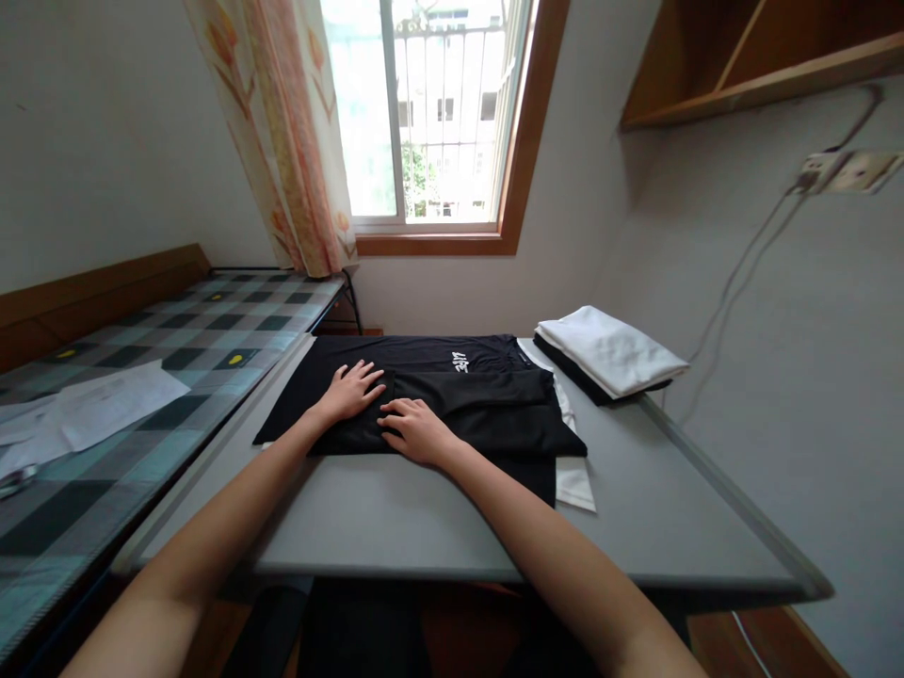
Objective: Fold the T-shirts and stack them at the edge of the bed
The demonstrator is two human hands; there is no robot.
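A black T-shirt (480,414) lies spread on the table, its near side folded over toward the middle. White lettering shows on its far part, and a sleeve points to the right. My left hand (351,389) rests flat on the black cloth with fingers spread. Just right of it, my right hand (416,428) lies on the folded layer, palm down and fingers stretched out. White cloth (575,485) peeks out from under the black shirt on the right side.
Folded clothes, white (611,348) over black, sit at the table's back right. The grey table (381,518) stands beside a bed (275,306) with a checked cover and white papers (105,405). Ahead are a curtain (297,141) and a window; a wooden shelf (769,85) hangs at upper right.
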